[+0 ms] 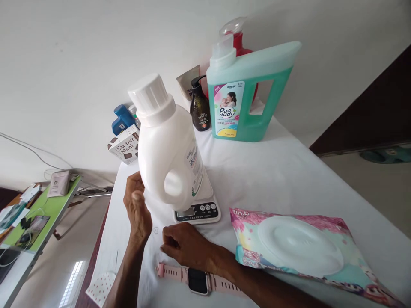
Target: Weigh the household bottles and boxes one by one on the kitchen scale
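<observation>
A white detergent bottle (167,154) with a ribbed white cap stands on a small white kitchen scale (199,211) on the white-covered table (289,171). My left hand (137,209) is raised at the bottle's lower left side, fingers bent against its edge; whether it grips the bottle is unclear. My right hand (183,247) rests on the cloth just in front of the scale, fingers curled under. A pink-strapped smartwatch (196,279) lies flat below that hand.
A flat pink pack of wet wipes (298,248) lies to the right. At the back stand a green Pao dudu jug (247,94), a dark pump bottle (199,107), a red spray bottle (238,40), a Su-per Meal box (124,146) and a blue object (122,118). A green side table (48,209) is at left.
</observation>
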Demonstrator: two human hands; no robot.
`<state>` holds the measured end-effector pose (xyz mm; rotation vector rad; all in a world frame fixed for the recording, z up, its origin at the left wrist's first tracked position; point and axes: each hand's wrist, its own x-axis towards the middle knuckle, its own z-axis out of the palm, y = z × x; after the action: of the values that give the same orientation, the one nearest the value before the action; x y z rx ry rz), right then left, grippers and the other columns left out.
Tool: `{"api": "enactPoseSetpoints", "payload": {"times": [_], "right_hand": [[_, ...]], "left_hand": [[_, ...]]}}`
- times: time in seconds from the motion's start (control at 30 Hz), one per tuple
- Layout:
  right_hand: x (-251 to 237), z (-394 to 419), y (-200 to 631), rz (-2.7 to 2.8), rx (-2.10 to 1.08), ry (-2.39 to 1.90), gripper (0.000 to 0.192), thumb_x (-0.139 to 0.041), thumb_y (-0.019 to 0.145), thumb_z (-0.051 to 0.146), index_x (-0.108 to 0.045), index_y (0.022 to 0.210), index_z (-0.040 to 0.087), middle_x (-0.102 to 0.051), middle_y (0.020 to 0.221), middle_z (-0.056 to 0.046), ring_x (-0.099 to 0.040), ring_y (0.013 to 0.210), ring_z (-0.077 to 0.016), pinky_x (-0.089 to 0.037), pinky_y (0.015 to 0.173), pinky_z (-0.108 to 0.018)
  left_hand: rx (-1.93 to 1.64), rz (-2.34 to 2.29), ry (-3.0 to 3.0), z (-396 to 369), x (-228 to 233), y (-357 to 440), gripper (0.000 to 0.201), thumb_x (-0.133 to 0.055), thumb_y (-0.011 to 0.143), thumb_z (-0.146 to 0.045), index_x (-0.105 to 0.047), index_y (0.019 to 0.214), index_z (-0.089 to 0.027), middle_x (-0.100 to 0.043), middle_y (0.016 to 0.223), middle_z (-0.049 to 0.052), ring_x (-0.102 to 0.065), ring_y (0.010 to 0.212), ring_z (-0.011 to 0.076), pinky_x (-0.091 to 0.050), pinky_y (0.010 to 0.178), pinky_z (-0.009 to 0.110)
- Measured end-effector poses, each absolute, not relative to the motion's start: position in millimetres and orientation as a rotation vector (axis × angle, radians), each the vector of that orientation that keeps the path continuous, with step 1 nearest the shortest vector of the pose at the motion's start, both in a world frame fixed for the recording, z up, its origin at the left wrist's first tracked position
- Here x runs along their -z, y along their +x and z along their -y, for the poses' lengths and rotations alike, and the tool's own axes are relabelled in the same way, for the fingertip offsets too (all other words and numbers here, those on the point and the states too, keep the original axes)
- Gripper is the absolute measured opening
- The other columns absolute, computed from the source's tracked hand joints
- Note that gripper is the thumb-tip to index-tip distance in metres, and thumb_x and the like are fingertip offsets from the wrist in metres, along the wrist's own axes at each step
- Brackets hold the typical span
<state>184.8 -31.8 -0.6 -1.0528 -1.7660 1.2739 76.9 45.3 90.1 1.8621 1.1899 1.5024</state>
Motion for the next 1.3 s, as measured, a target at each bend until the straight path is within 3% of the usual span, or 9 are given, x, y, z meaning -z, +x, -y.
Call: {"api": "enactPoseSetpoints", "payload": {"times": [0.1,0.23,0.3,0.43,0.57,0.9,1.3], "right_hand": [[-0.9,31.0,183.3,1.745,-1.294,-1.071,0.025,-0.068,0.082,0.018,-0.047,0.069,0.019,-0.054,0.067,0.005,-0.047,0.063,-0.0094,-0.031,0.063,-0.023],[1.5,30.5,180.2,1.716,-1.292,-1.029,0.027,-0.066,0.080,0.013,-0.044,0.067,0.020,-0.050,0.064,0.006,-0.045,0.061,-0.0092,-0.031,0.062,-0.024],[3.1,30.2,179.0,1.711,-1.278,-1.023,0.026,-0.066,0.079,0.012,-0.044,0.066,0.020,-0.050,0.063,0.006,-0.045,0.062,-0.0094,-0.031,0.062,-0.024],[2.2,29.5,180.0,1.705,-1.285,-1.042,0.025,-0.067,0.079,0.013,-0.046,0.066,0.019,-0.053,0.065,0.006,-0.047,0.062,-0.0091,-0.031,0.063,-0.024],[-0.6,30.1,183.7,1.724,-1.310,-1.028,0.022,-0.069,0.082,0.018,-0.051,0.069,0.019,-0.054,0.065,0.006,-0.047,0.061,-0.0087,-0.031,0.061,-0.023],[-0.8,32.4,183.4,1.722,-1.310,-1.075,0.021,-0.069,0.081,0.017,-0.052,0.069,0.019,-0.054,0.065,0.005,-0.049,0.062,-0.0089,-0.032,0.061,-0.022],[7.9,34.1,183.4,1.725,-1.290,-1.049,0.022,-0.069,0.083,0.025,-0.051,0.072,0.020,-0.059,0.068,0.005,-0.052,0.062,-0.0087,-0.034,0.059,-0.020]], "left_hand": [[-1.380,-1.113,1.921,-29.5,-119.3,99.3,0.060,-0.057,0.091,-0.075,-0.065,0.109,-0.018,-0.070,0.099,0.008,-0.064,0.090,0.0224,-0.051,0.078,0.033],[-1.338,-1.090,1.644,-14.0,-138.0,121.0,0.042,-0.069,0.093,-0.058,-0.060,0.109,-0.020,-0.066,0.070,-0.001,-0.060,0.066,0.0160,-0.046,0.064,0.026],[-1.372,-1.100,1.570,-11.8,-138.7,127.0,0.037,-0.070,0.094,-0.055,-0.060,0.099,-0.020,-0.062,0.064,-0.003,-0.057,0.062,0.0138,-0.044,0.061,0.025],[-1.527,-1.082,1.428,-26.4,-136.8,131.6,0.045,-0.074,0.089,-0.056,-0.053,0.075,-0.019,-0.048,0.056,-0.006,-0.046,0.053,0.0092,-0.040,0.054,0.023],[-1.744,-0.988,1.201,-59.2,-143.0,126.1,0.049,-0.088,0.074,-0.054,-0.052,0.076,-0.020,-0.035,0.055,-0.010,-0.031,0.044,0.0048,-0.025,0.042,0.019],[-1.992,-1.052,1.170,-109.2,-152.4,66.2,0.046,-0.088,0.067,-0.050,-0.055,0.079,-0.021,-0.044,0.058,-0.009,-0.034,0.044,0.0047,-0.022,0.040,0.019],[-2.087,-1.178,1.128,-166.4,-116.8,17.8,0.049,-0.085,0.063,-0.053,-0.053,0.080,-0.020,-0.044,0.059,-0.008,-0.032,0.045,0.0052,-0.021,0.041,0.022]]}}
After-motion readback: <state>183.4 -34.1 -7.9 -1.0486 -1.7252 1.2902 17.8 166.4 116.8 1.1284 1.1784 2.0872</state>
